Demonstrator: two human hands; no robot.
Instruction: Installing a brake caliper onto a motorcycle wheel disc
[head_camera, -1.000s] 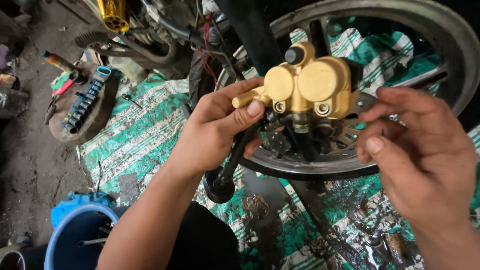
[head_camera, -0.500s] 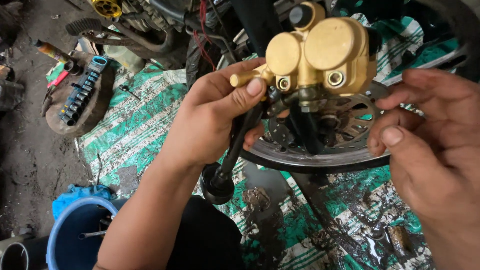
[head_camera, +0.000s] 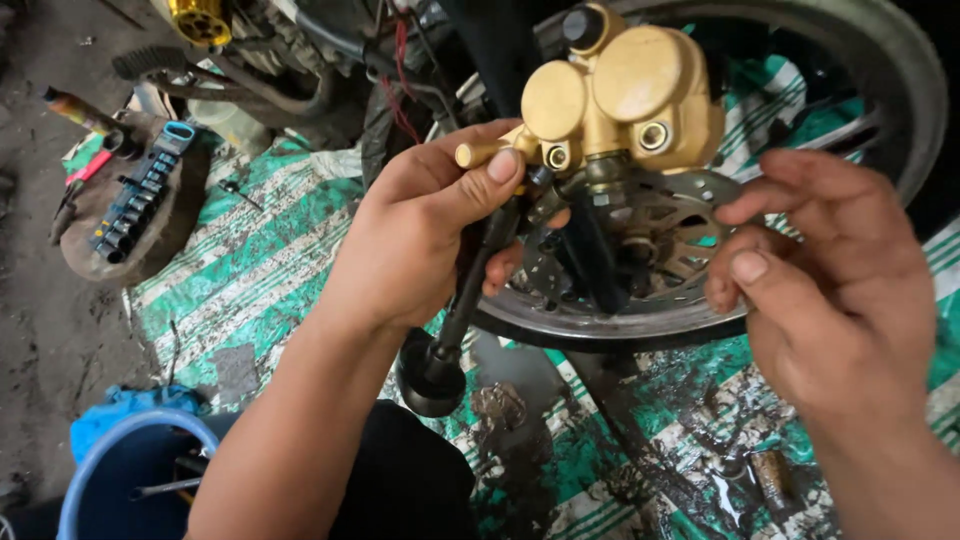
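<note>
The gold brake caliper (head_camera: 622, 95) sits in front of the motorcycle wheel (head_camera: 800, 120), just above the brake disc (head_camera: 660, 240). The left hand (head_camera: 425, 235) is closed around the caliper's left-side pin, thumb pressed on top; a black tool handle (head_camera: 455, 320) hangs below the caliper, running down past this hand. The right hand (head_camera: 825, 285), to the right of the caliper, is loosely curled, fingertips pinched together near the disc; whether it holds anything cannot be determined. A socket rail (head_camera: 135, 195) lies well left of the caliper.
</note>
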